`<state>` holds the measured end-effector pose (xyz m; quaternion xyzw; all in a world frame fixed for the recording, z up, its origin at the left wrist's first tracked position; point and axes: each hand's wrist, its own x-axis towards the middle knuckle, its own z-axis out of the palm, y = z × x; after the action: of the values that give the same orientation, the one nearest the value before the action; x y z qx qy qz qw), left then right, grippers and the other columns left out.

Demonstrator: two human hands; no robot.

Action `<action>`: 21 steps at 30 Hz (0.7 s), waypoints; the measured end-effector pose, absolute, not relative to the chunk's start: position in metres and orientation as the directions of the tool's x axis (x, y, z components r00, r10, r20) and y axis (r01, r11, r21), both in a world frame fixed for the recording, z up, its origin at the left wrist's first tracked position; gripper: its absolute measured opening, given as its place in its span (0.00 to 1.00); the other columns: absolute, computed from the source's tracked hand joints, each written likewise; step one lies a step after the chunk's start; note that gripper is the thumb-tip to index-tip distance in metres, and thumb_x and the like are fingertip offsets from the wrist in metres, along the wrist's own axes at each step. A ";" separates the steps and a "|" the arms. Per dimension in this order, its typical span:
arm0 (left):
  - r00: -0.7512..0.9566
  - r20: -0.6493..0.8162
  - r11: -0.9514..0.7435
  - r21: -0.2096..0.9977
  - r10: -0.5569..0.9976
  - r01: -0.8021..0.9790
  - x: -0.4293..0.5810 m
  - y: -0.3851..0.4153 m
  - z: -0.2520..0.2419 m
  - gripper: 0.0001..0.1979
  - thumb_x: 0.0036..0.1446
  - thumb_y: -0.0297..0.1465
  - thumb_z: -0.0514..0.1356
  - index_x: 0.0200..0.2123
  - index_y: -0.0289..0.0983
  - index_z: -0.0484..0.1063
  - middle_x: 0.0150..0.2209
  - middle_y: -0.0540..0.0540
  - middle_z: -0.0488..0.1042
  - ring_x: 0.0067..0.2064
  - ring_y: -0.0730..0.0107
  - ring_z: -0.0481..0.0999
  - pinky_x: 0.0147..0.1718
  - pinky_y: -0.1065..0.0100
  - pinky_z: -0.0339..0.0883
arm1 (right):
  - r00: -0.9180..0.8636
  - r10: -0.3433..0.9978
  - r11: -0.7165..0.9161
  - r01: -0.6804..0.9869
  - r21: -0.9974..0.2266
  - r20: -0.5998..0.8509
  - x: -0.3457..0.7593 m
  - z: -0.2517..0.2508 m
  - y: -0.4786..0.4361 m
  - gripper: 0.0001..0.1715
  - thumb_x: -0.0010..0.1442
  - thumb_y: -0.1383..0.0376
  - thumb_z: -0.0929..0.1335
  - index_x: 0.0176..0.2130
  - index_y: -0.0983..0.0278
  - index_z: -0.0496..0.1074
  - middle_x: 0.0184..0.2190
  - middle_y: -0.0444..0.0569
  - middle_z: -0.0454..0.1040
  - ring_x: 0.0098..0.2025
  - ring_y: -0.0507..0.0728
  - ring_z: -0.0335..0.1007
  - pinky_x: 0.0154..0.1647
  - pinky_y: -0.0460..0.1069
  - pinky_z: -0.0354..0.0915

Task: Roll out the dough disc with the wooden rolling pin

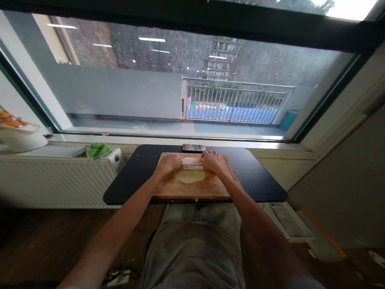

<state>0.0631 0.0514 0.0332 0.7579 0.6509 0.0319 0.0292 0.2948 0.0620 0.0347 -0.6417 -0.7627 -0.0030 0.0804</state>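
Two hands rest palm-down on the ends of a rolling pin (193, 165), left hand (168, 163) and right hand (214, 161) pressing it from above, fingers curved over it rather than wrapped tight, as far as this small view shows. The pin, with a red-and-white band at its middle, lies across a flat pale disc of dough (189, 176). Dough sits on a wooden board (192, 188) on a black table (258, 176) before a window; a green cloth (96, 150) lies on the radiator (54, 172) to the left.

Both hands (left hand (169, 163), right hand (214, 161)) press a roller (192, 165) on dough (189, 176) atop a wooden board (180, 188).
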 end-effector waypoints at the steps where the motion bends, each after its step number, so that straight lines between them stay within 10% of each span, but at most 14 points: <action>1: 0.154 0.006 -0.154 0.084 0.988 0.984 0.064 0.047 0.032 0.22 0.72 0.36 0.53 0.51 0.35 0.87 0.55 0.30 0.86 0.55 0.49 0.86 0.53 0.62 0.75 | -0.173 0.976 0.184 0.980 -0.080 0.132 0.295 0.032 0.059 0.30 0.77 0.59 0.60 0.70 0.60 0.74 0.69 0.60 0.76 0.70 0.69 0.69 0.68 0.59 0.65; 6: 0.133 0.021 -0.134 0.056 0.991 0.989 0.067 0.024 0.026 0.23 0.75 0.33 0.49 0.57 0.33 0.81 0.57 0.27 0.83 0.60 0.43 0.83 0.59 0.51 0.73 | -0.249 0.962 0.248 0.968 0.021 0.116 0.301 0.015 0.043 0.37 0.77 0.64 0.58 0.80 0.63 0.60 0.78 0.60 0.64 0.80 0.71 0.57 0.78 0.65 0.56; 12: 0.118 0.091 -0.123 0.045 0.989 0.991 0.069 0.000 0.023 0.24 0.77 0.35 0.45 0.62 0.31 0.74 0.62 0.27 0.80 0.66 0.41 0.76 0.66 0.45 0.65 | -0.394 0.901 0.366 0.915 0.168 0.180 0.311 0.001 0.018 0.34 0.77 0.68 0.58 0.76 0.64 0.68 0.79 0.58 0.63 0.81 0.70 0.56 0.80 0.66 0.55; 21: 0.157 0.106 -0.161 0.030 0.982 0.986 0.068 -0.032 0.033 0.24 0.78 0.36 0.45 0.60 0.32 0.75 0.61 0.29 0.80 0.65 0.43 0.75 0.66 0.43 0.64 | -0.349 0.901 0.345 0.937 0.060 0.259 0.307 0.000 -0.006 0.32 0.80 0.66 0.56 0.74 0.68 0.70 0.73 0.60 0.73 0.78 0.66 0.62 0.79 0.60 0.57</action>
<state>0.0676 -0.0322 0.0332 0.7604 0.6471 0.0501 -0.0227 0.3073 -0.0061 0.0000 -0.5635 -0.8152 -0.0992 0.0901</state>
